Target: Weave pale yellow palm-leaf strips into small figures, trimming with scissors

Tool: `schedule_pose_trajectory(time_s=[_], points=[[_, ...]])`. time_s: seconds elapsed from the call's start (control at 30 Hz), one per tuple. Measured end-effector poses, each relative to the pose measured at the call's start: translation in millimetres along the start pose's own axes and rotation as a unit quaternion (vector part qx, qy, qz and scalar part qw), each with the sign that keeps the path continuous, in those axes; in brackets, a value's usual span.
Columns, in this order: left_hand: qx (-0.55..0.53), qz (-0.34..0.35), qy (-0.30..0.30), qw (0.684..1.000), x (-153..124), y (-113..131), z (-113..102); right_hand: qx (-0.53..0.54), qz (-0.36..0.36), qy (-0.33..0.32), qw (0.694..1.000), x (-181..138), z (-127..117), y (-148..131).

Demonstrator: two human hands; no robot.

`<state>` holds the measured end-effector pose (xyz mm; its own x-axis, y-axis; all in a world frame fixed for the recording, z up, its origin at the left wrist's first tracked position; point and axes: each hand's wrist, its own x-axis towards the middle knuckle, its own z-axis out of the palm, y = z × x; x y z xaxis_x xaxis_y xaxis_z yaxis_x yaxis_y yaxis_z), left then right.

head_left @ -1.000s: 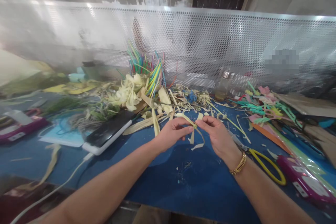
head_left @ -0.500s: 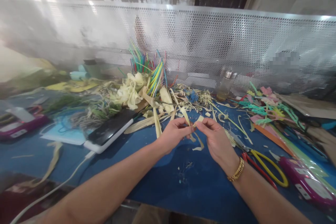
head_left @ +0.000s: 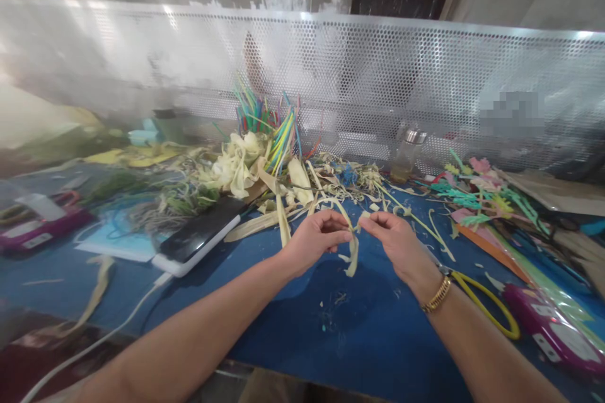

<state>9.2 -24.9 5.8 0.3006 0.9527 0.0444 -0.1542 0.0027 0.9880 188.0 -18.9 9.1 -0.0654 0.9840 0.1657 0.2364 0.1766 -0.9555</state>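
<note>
My left hand (head_left: 317,238) is closed in a pinch on a pale strip of dried husk (head_left: 351,256), which dangles below the fingertips. Close beside it, my right hand (head_left: 397,244) pinches a small pale husk piece (head_left: 364,216); whether this joins the strip cannot be made out. A gold bracelet circles the right wrist. Behind both hands lies a heap of husk strips (head_left: 299,179) and shavings. Scissors with a yellow handle (head_left: 491,302) rest partly hidden under the right forearm.
A phone (head_left: 201,233) on a white power bank with a cable lies left. Behind stand coloured sticks (head_left: 281,132) and a glass bottle (head_left: 407,154). At right are paper flowers (head_left: 482,192) and a purple power strip (head_left: 555,330). A perforated metal panel (head_left: 331,69) backs the blue table (head_left: 359,346).
My hands have drawn slightly apart, the right one moving right. The husk strip now hangs from the left fingers. The right forearm covers the scissors' red handle.
</note>
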Motion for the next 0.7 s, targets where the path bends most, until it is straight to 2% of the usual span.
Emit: schedule_pose_trajectory(time_s=[0.07, 0.13, 0.2, 0.3, 0.37, 0.43, 0.57, 0.7], points=[[0.009, -0.003, 0.002, 1.000, 1, 0, -1, -0.089, -0.045, 0.067, 0.993, 3, -8, 0], [0.033, -0.009, 0.002, 0.999, 1, 0, -1, -0.167, -0.107, 0.136, 0.971, 3, -12, -4], [0.052, -0.017, -0.006, 0.998, 0, 0, -2, -0.221, -0.159, 0.156, 0.950, 1, -13, -8], [0.056, -0.025, -0.027, 0.998, -2, 1, -2, -0.225, -0.161, 0.068, 0.958, -3, -8, -13], [0.051, -0.032, -0.043, 0.997, -3, 2, -1, -0.181, -0.120, 0.013, 0.976, -5, -3, -13], [0.041, -0.039, -0.053, 0.997, -3, 2, 0, -0.121, -0.084, -0.014, 0.989, -7, 2, -13], [0.000, -0.059, -0.045, 0.997, -3, 1, 1, -0.041, -0.065, -0.029, 0.997, -9, 9, -14], [-0.027, -0.081, -0.047, 0.995, -4, 3, 2, -0.007, -0.078, -0.003, 0.997, -10, 12, -16]])
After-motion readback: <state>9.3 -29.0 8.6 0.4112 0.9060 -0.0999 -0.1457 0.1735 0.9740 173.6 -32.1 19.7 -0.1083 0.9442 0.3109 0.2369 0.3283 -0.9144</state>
